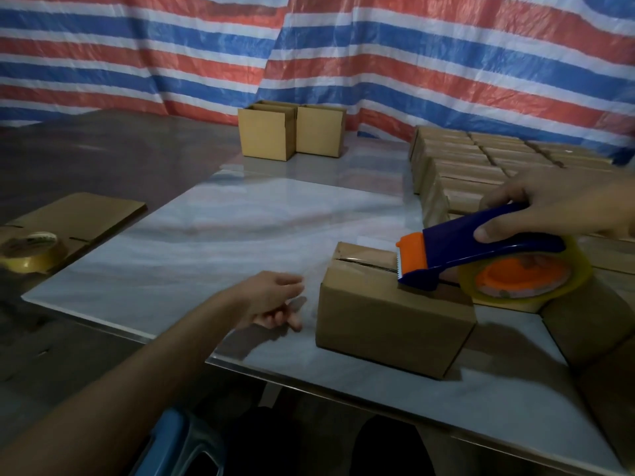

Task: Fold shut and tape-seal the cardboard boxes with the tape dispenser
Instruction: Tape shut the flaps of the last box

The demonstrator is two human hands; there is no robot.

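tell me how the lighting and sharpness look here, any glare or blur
Head view: dim overall; the glossy table mirrors the striped tarp as a pale sheen; the left hand is motion-blurred; the tape dispenser and the box under it look sharper; the box casts a dark shadow to its right.

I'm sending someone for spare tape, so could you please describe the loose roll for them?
Start at the pale glossy tabletop; a flattened cardboard sheet lies off its left edge. The loose tape roll rests on that sheet's near end, at the far left. It alone lies flat and unmounted, not loaded in the blue-and-orange dispenser.
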